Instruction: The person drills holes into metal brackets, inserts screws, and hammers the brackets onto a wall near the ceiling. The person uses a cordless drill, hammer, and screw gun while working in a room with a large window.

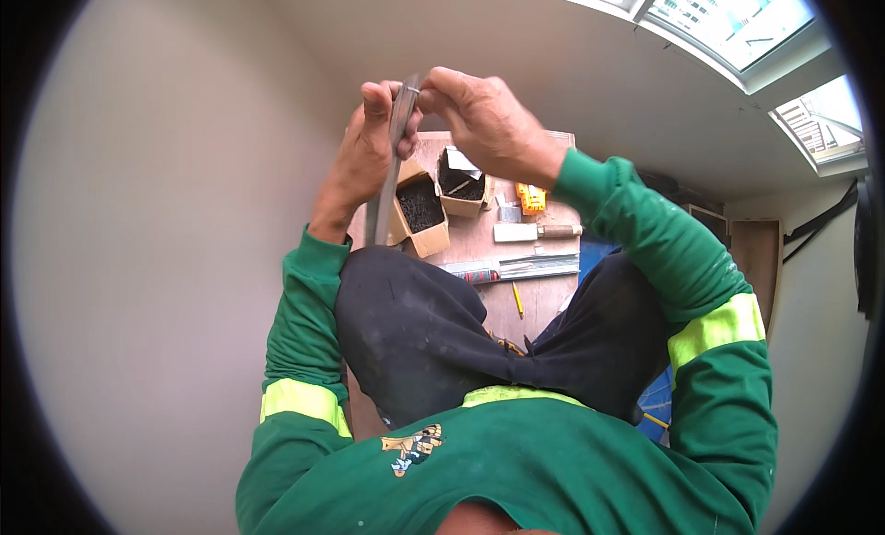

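Observation:
A long grey metal strip (pixel 392 162), possibly several laid together, stands up above my left knee. Its lower end reaches down beside the knee. My left hand (pixel 361 152) grips it near the top, with the fingers curled around its far side. My right hand (pixel 475 106) is closed at the strip's upper end, thumb and forefinger pinched against it. A thin pale band (pixel 412 89) crosses the strip by those fingertips; I cannot tell whether it is a tie. Beneath my hands sit two open cardboard boxes, one (pixel 433 246) nearer and one (pixel 464 206) farther, both filled with small black pieces like screws.
On the wooden board (pixel 544 300) lie a wide-bladed tool (pixel 521 233) with a wooden handle, an orange-yellow object (pixel 532 199), metal strips (pixel 544 266), a red-labelled tube (pixel 479 277) and a yellow pencil (pixel 518 301). A bare wall (pixel 166 258) rises on the left; windows (pixel 728 23) are at upper right.

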`<action>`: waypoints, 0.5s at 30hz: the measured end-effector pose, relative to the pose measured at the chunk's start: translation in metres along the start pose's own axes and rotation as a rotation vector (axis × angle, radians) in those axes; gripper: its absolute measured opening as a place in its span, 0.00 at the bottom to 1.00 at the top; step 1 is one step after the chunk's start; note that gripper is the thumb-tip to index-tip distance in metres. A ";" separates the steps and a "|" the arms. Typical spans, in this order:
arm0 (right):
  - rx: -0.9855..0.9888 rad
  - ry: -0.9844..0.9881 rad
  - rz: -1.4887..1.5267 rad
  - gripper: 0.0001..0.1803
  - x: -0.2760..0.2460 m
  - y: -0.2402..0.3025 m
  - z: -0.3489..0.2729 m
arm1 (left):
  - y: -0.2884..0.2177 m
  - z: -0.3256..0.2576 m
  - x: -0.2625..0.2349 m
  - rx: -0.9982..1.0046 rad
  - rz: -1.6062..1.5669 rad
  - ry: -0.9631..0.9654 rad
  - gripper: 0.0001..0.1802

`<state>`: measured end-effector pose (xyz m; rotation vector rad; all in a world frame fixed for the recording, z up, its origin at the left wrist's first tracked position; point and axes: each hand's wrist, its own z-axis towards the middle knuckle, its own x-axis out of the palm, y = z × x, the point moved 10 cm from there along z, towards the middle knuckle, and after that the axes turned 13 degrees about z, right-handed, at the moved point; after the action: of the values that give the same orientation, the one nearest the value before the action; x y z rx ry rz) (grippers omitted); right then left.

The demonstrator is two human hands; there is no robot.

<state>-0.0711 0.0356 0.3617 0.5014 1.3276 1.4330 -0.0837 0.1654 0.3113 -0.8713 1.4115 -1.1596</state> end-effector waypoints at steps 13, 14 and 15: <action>0.276 0.146 0.765 0.12 0.015 -0.018 0.011 | -0.064 -0.003 -0.039 0.389 0.494 -0.475 0.47; 0.283 0.358 1.255 0.13 0.034 -0.004 0.006 | -0.066 -0.004 -0.039 0.406 0.461 -0.483 0.46; 0.324 0.355 1.207 0.13 0.034 -0.009 0.009 | -0.057 -0.003 -0.039 0.328 0.316 -0.379 0.48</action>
<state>-0.0715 0.0673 0.3443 1.4852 1.6222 2.3464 -0.0848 0.1877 0.3762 -0.5720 0.9710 -0.8937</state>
